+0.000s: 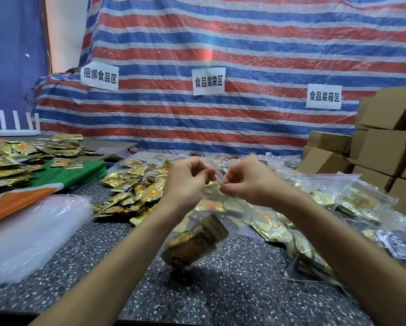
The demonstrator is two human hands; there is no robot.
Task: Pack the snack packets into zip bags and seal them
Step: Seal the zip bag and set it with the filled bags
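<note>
Forearms reach in from the near edge of the dark speckled tabletop (221, 290) and meet above its middle. Between them a clear zip bag (221, 208) hangs in the air, off the surface, with gold snack packets (192, 245) bunched in its lower end. Its top strip runs up to the fingers. The left hand (188, 182) pinches one side between curled thumb and forefinger, and the right hand (251, 182) pinches the other side just beside it, the remaining fingers of both folded in. The bag therefore lies below the fingertips and slightly nearer than them. The blur hides whether the strip is pressed closed. Toward the left edge lies a stack of empty bags (25, 231), next to an orange and green cloth (63, 177). Behind the hands a heap of loose packets (136, 187) spreads across the middle, and a second heap (6, 161) sits near the far left corner. Filled bags (352, 198) lie along the right edge. Cardboard boxes (385, 147) are stacked at the far right corner, and a white router (13, 131) stands at the far left. A striped tarp (244, 43) hangs behind, bearing three paper labels (208, 81).
</note>
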